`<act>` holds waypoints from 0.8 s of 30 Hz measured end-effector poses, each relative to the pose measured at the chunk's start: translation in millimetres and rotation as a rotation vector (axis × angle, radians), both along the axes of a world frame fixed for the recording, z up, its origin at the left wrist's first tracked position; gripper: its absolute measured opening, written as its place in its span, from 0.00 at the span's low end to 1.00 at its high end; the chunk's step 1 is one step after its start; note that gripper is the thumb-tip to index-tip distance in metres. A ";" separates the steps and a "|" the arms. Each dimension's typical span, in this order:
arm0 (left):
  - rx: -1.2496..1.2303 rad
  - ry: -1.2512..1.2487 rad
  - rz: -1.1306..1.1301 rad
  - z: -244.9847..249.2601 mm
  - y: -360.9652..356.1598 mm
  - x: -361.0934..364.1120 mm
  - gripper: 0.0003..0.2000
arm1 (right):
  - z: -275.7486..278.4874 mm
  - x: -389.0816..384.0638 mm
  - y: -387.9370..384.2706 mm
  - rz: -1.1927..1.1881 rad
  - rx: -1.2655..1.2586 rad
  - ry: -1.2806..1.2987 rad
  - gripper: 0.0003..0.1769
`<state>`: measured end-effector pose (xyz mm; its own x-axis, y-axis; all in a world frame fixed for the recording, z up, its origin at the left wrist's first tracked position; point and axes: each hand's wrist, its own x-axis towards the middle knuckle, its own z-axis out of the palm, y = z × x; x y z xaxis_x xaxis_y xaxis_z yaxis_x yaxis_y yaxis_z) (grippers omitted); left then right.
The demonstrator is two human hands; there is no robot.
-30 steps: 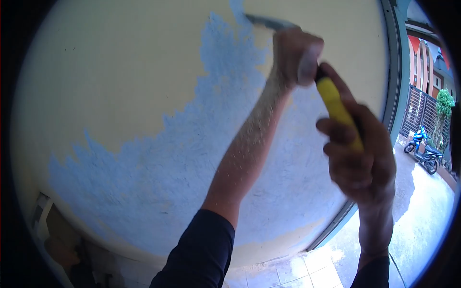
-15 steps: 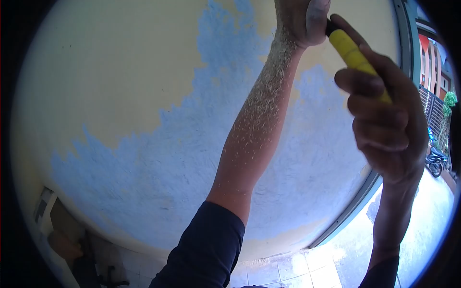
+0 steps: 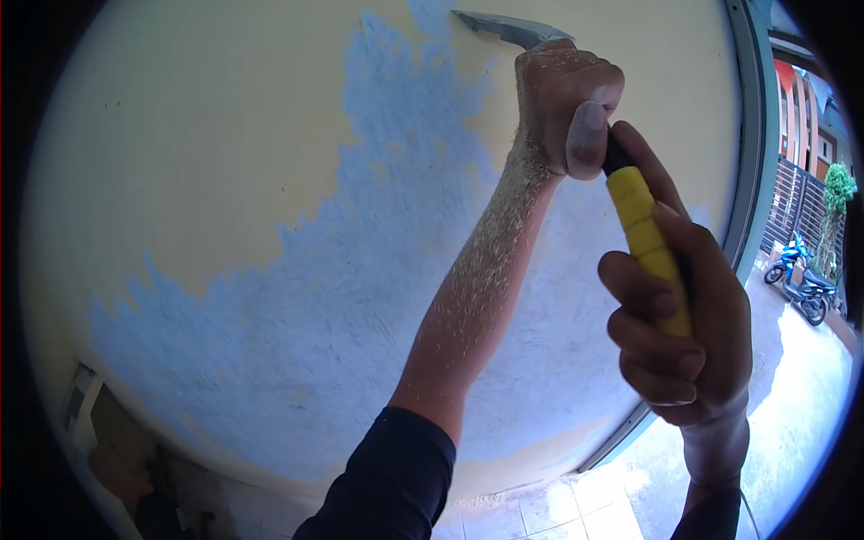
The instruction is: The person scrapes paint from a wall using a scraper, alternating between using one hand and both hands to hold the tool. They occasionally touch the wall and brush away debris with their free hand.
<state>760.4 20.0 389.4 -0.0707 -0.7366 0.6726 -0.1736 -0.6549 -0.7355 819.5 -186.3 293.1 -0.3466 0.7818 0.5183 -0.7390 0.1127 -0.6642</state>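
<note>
A long-handled scraping tool with a sickle-like curved grey blade [image 3: 517, 29] is held up against the wall [image 3: 378, 297]. My left hand [image 3: 567, 108] is wrapped round it just below the blade, with pale dust on the thumb. Scraped flakes coat the left forearm. Lower down, my right hand [image 3: 693, 315] grips the yellow handle [image 3: 648, 238], its index finger stretched along the black shaft [image 3: 617, 153]. The blade lies over cream paint close to the upper end of the exposed blue patch.
A grey-green frame [image 3: 745, 144] borders the wall on the right. Outside stand a blue motorcycle [image 3: 801, 279], a dark fence [image 3: 796, 202] and a green plant [image 3: 839, 189]. Pale floor tiles [image 3: 531, 511] run below. At lower left are dim, partly hidden objects.
Both hands and the tool sit lower in the view, and the blade has come into sight at the top. More of the motorcycle shows at right. Both hands keep their hold.
</note>
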 end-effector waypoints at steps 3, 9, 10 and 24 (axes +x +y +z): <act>0.082 -0.118 0.040 36.6 10.1 6.5 0.19 | 30.3 14.5 14.0 0.045 0.044 -0.025 0.28; -0.074 -0.084 -0.010 -28.6 -9.3 10.3 0.26 | -15.7 4.3 -8.3 -0.159 -0.080 -0.078 0.30; -0.112 -0.044 -0.040 -35.6 -9.1 9.9 0.26 | -24.0 6.6 -0.9 -0.167 -0.042 -0.086 0.30; -0.050 -0.114 -0.077 23.1 -10.1 14.1 0.28 | 21.8 23.6 10.0 0.080 0.085 -0.094 0.29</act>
<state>774.5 9.9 412.6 -0.2037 -0.6919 0.6927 -0.1414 -0.6793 -0.7201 843.1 -176.2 314.9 -0.4564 0.7041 0.5439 -0.6831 0.1144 -0.7213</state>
